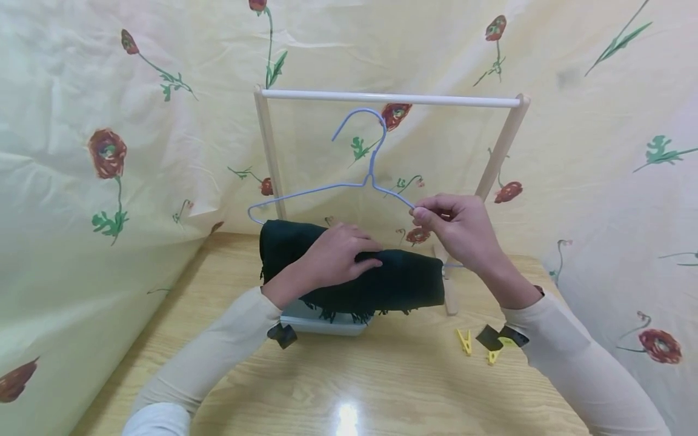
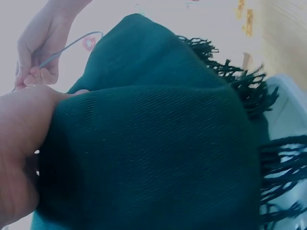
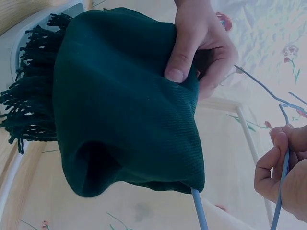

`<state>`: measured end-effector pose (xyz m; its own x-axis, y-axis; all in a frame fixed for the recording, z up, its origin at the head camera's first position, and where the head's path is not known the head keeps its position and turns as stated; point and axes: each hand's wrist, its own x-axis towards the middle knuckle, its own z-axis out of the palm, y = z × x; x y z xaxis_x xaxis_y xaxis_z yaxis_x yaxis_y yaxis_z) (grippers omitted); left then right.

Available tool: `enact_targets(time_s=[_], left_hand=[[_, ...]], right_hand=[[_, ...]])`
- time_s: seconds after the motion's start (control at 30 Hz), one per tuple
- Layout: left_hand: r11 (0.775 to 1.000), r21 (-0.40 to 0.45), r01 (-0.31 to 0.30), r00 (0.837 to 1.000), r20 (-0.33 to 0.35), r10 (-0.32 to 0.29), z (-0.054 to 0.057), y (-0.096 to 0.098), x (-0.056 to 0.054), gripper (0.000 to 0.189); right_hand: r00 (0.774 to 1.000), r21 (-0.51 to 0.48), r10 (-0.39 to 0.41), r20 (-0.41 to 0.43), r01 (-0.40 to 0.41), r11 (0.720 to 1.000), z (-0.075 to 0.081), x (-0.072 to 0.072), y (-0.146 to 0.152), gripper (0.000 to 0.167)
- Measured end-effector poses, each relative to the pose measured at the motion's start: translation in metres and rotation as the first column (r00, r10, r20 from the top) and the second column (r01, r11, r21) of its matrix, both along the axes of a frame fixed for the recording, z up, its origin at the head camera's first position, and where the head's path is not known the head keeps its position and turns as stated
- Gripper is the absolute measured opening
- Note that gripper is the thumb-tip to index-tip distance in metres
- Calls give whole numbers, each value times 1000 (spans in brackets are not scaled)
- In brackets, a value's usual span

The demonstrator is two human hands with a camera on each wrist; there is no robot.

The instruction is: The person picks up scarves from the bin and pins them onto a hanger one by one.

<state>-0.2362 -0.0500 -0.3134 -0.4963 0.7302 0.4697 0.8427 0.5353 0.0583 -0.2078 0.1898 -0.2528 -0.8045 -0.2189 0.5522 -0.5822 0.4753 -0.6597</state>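
Note:
A dark green fringed scarf (image 1: 409, 278) hangs folded over the lower bar of a blue wire hanger (image 1: 372, 163). My right hand (image 1: 460, 227) pinches the hanger's right shoulder between thumb and fingers, also seen in the right wrist view. Near the scarf's middle, my left hand (image 1: 340, 257) grips its upper edge. In the right wrist view, the left thumb (image 3: 176, 72) lies on the cloth while the fingers go behind it. Dark fringe (image 2: 254, 86) dangles from the scarf's lower edge. The cloth hides most of the hanger's bar.
Behind the hanger stands a wooden rack with a white top rail (image 1: 392, 97). Under the scarf is a pale plastic bin (image 1: 322, 325), partly covered. Yellow clothespins (image 1: 465, 342) lie on the wooden table (image 1: 382, 387) near the right wrist. Flowered cloth (image 1: 163, 121) encloses the table.

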Motion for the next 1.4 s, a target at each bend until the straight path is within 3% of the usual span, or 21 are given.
enact_targets(time_s=[0.17, 0.37, 0.47, 0.6, 0.87, 1.13, 1.4], left_hand=[[989, 126, 81, 993, -96, -69, -2, -5, -1, 24], [950, 242, 195, 976, -143, -164, -1, -12, -3, 24], [943, 238, 234, 967, -157, -201, 2, -13, -5, 25], [948, 181, 261, 955, -191, -227, 6, -12, -7, 25], [969, 138, 206, 971, -153, -184, 1, -5, -4, 24], [975, 117, 190, 976, -128, -175, -8, 1, -2, 30], [996, 7, 94, 996, -10, -94, -8, -8, -2, 43]], right_hand=[[1000, 0, 3, -15, -3, 1000, 2, -1, -2, 10], [999, -5, 31, -4, -31, 999, 1, -3, -4, 10], [997, -21, 70, 31, -69, 997, 0, -3, -6, 11], [992, -18, 103, 75, -102, 995, -2, -3, -11, 12], [993, -25, 97, 71, -96, 995, -2, 0, -13, 12], [992, -67, 100, 81, -95, 993, 1, 1, -12, 14], [992, -77, 93, 88, -87, 993, 1, 1, -10, 15]])
